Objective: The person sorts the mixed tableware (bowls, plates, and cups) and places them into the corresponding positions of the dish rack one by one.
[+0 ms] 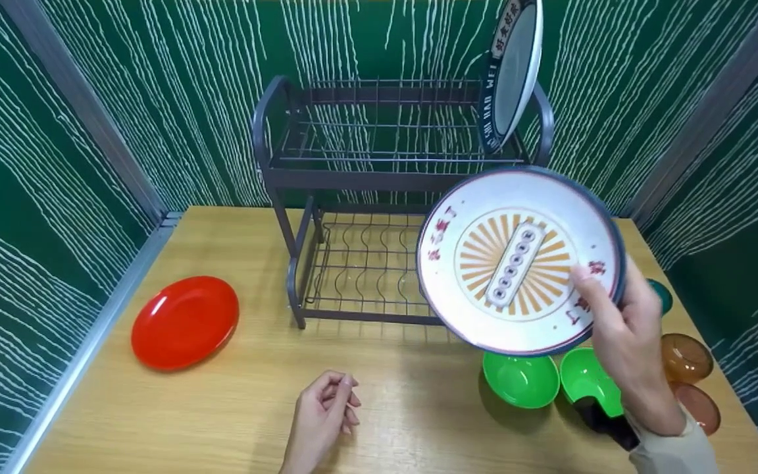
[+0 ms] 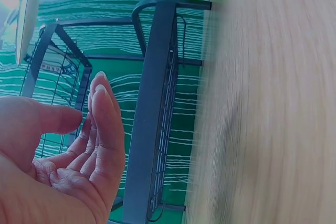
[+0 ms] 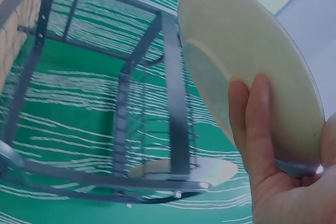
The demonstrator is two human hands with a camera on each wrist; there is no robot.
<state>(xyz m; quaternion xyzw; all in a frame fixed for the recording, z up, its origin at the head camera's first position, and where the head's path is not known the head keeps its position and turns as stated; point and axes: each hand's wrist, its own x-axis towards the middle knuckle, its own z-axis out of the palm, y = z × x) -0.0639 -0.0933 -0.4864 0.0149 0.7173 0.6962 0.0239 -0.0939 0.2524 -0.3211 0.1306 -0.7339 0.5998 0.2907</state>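
Note:
My right hand (image 1: 629, 336) grips a white plate (image 1: 445, 289) with a dark rim and an orange ray pattern, thumb on its face. In the right wrist view, fingers (image 3: 257, 124) lie against the pale underside of that plate (image 3: 236, 35). Behind it is a dark two-tier dish rack (image 1: 366, 178). Another dark-rimmed plate (image 1: 514, 79) stands on edge at the right end of its upper tier. My left hand (image 1: 323, 415) is low over the table in front of the rack, fingers loosely curled around nothing; the left wrist view shows a bare palm (image 2: 68, 177).
A red plate (image 1: 185, 322) lies on the table at the left. Two green bowls (image 1: 520, 378) sit at the front right, partly behind the held plate and right arm. Amber-brown bowls (image 1: 687, 357) and a dark green one (image 1: 660, 296) stand along the right edge. Green walls surround the table.

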